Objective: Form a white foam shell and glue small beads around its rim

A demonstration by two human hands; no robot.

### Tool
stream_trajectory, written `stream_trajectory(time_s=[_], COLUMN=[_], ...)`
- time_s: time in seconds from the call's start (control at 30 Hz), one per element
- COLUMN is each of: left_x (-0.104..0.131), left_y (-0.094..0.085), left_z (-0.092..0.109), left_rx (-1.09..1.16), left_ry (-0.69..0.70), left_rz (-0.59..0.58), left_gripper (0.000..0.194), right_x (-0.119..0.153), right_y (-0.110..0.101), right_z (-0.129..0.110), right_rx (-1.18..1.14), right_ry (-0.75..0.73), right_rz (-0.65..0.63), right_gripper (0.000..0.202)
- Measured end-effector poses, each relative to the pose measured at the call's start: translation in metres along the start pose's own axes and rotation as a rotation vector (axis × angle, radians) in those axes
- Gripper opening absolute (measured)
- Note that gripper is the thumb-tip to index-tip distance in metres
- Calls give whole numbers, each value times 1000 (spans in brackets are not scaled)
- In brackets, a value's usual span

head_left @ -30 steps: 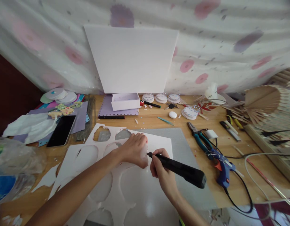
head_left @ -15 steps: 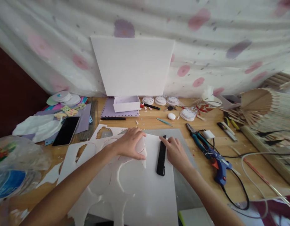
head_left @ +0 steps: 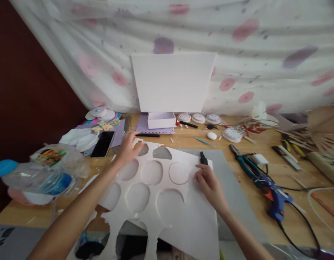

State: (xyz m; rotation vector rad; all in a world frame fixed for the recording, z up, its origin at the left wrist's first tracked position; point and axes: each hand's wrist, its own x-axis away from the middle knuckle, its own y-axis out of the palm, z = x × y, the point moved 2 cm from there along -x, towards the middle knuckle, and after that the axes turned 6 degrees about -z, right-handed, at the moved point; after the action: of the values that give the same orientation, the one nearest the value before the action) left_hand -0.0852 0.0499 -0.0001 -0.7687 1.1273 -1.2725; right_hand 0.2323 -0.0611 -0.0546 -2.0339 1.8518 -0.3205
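A white sheet with several round cut-outs lies on the table. A red-outlined circle remains in it at the upper right. My left hand is over the sheet's upper left corner, fingers apart and nothing visible in them. Over the right part of the sheet is my right hand, its index finger stretched out to the left and the others bent. Just beyond its fingers shows the end of a black tool; the rest of it is hidden by the hand.
A grey mat lies under the sheet. At the right are pliers and a blue glue gun with its cable. A phone and a plastic bottle are at the left. Behind stand a white box and a white board.
The view has turned left. My left hand has moved left off the middle of the sheet, uncovering round holes. My right hand now covers most of the black tool.
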Motion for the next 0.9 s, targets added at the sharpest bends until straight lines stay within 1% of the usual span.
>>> stream_trajectory(time_s=[0.03,0.07,0.13,0.2,0.23,0.27,0.33,0.43,0.5,0.63,0.77,0.8,0.9], left_x=[-1,-1,0,-1,-2,-4,-10,-20,-23,-22,-12,-7,17], left_y=[-5,-10,-15,-15,-13,-10,-3,1,2,2,-2,-6,-16], left_z=[-29,-56,-100,-128,-137,-144,-152,-156,-155,-147,-138,-136,-131], left_rx=[-49,-85,-153,-200,-215,-225,-237,-242,-240,-201,-91,-56,60], left_ry=[-121,-209,-364,-477,-526,-568,-634,-678,-690,-710,-634,-599,-475], left_rz=[21,38,68,73,67,58,37,23,29,67,107,129,220], left_gripper=[43,43,48,55,59,63,69,74,76,79,80,77,57], right_x=[2,5,14,25,30,35,42,46,47,44,40,40,39], right_y=[-2,-2,4,15,20,22,22,9,-1,-13,-17,-17,-17], right_z=[-1,-4,-13,-17,-15,-12,0,19,27,33,35,36,39], right_rx=[96,198,400,577,648,710,808,871,878,884,874,870,855], right_ry=[-26,-74,-220,-371,-421,-448,-461,-436,-425,-418,-423,-429,-446], right_rz=[-1,-18,-113,-259,-316,-346,-331,-244,-211,-207,-194,-187,-169], right_gripper=[27,28,33,41,44,45,47,49,49,50,52,52,50])
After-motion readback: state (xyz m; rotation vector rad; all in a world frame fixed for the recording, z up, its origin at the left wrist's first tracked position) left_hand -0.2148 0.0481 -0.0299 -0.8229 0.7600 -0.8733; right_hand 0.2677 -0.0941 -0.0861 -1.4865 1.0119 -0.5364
